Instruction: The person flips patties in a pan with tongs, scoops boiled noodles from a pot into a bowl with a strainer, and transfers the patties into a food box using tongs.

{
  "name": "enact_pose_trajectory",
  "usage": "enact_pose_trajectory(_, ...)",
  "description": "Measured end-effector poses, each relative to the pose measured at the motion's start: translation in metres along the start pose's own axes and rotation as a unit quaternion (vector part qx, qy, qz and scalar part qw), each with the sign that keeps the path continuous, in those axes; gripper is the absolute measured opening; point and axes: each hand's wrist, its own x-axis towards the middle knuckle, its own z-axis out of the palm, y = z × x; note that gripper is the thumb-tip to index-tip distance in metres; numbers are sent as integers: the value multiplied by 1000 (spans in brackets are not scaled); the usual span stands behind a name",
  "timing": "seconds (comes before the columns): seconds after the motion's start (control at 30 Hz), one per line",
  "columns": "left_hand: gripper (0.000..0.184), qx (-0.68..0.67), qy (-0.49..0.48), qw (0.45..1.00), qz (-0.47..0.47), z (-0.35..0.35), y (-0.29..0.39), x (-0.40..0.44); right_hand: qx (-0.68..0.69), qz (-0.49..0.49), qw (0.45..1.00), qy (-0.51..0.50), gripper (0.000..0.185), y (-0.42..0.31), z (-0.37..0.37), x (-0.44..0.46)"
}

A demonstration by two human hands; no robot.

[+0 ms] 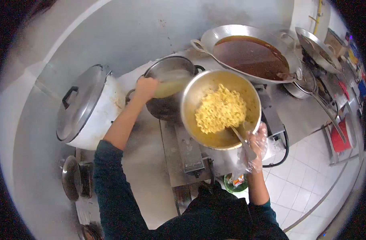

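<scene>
My right hand (258, 145), in a clear plastic glove, grips the lower right rim of a metal mixing bowl (187, 108). Curly yellow noodles (221, 109) lie in the bowl, and a metal spoon (243, 143) leans out over its rim beside my glove. At the left side of a dark pot (165, 108), my bare left hand (147, 89) is closed. What its fingers hold is blurred and hidden. Pale yellowish liquid (165, 90) shows inside the pot, partly smeared by motion. The bowl is held just right of the pot, overlapping it in view.
A large wok (227, 31) of dark brown liquid stands behind the bowl. On the left is a tall white stockpot (97, 128) with a metal lid (79, 102). Further right sit another wok (317, 50) and a long-handled pan (301, 90). A green basin (235, 184) lies below.
</scene>
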Motion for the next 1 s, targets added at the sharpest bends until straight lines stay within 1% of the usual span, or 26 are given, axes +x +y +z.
enact_pose_trajectory(0.03,12,6,-7,999,40,-3,-4,-1,31,8,999,35,38,-4,0,-4)
enact_pose_trajectory(0.07,13,-9,-31,999,32,-17,-10,-1,-82,4,996,21,35,4,-18,-2)
enact_pose_trajectory(0.13,17,-38,-76,996,18,-54,-26,0,-220,-2,975,-8,37,-11,-26,-10)
enact_pose_trajectory(0.17,15,-32,-66,997,7,-56,-34,2,-76,62,995,-9,36,-26,-22,-11)
enact_pose_trajectory(0.23,15,-22,-45,999,-17,-54,-49,2,-180,5,984,2,31,0,-52,-17)
enact_pose_trajectory(0.27,16,-12,-23,999,-30,-50,-53,2,-173,8,985,12,29,3,-53,-20)
enact_pose_trajectory(0.33,17,8,22,998,-55,-34,-57,3,-76,41,995,43,28,8,-43,-28)
enact_pose_trajectory(0.37,16,0,-5,997,-79,-26,-56,5,-28,60,996,59,28,9,-43,-29)
enact_pose_trajectory(0.47,16,-43,-80,984,-153,-17,-58,5,-13,47,997,59,27,5,-39,-31)
enact_pose_trajectory(0.5,17,-66,-108,976,-176,-22,-58,0,-88,45,992,83,28,19,-50,-28)
enact_pose_trajectory(0.53,18,-89,-136,967,-198,-23,-58,-4,-58,57,992,92,28,28,-60,-30)
enact_pose_trajectory(0.6,20,-177,-196,933,-246,-7,-69,-9,3,84,990,114,28,28,-60,-34)
enact_pose_trajectory(0.63,21,-221,-224,911,-268,4,-73,-9,10,83,989,119,31,33,-63,-35)
enact_pose_trajectory(0.67,20,-177,-241,942,-155,18,-74,-5,17,81,989,124,33,40,-66,-36)
enact_pose_trajectory(0.7,19,-131,-254,958,-39,30,-72,-1,24,79,988,129,37,44,-68,-36)
enact_pose_trajectory(0.73,17,-82,-262,958,77,42,-71,2,8,65,992,110,37,43,-69,-36)
enact_pose_trajectory(0.8,14,-100,-187,969,130,43,-49,14,-25,33,997,72,38,40,-69,-33)
enact_pose_trajectory(0.83,12,-110,-148,970,157,43,-40,19,-9,40,995,86,38,38,-67,-33)
enact_pose_trajectory(0.9,11,-83,-149,972,159,54,-41,29,22,55,992,115,38,32,-61,-37)
enact_pose_trajectory(0.93,10,-71,-150,973,160,60,-41,33,20,50,993,106,38,30,-60,-37)
enact_pose_trajectory(0.97,9,-165,-154,970,89,59,-43,31,20,45,994,97,38,29,-58,-37)
enact_pose_trajectory(1.0,10,-257,-155,954,16,58,-47,24,20,39,995,88,37,27,-58,-37)
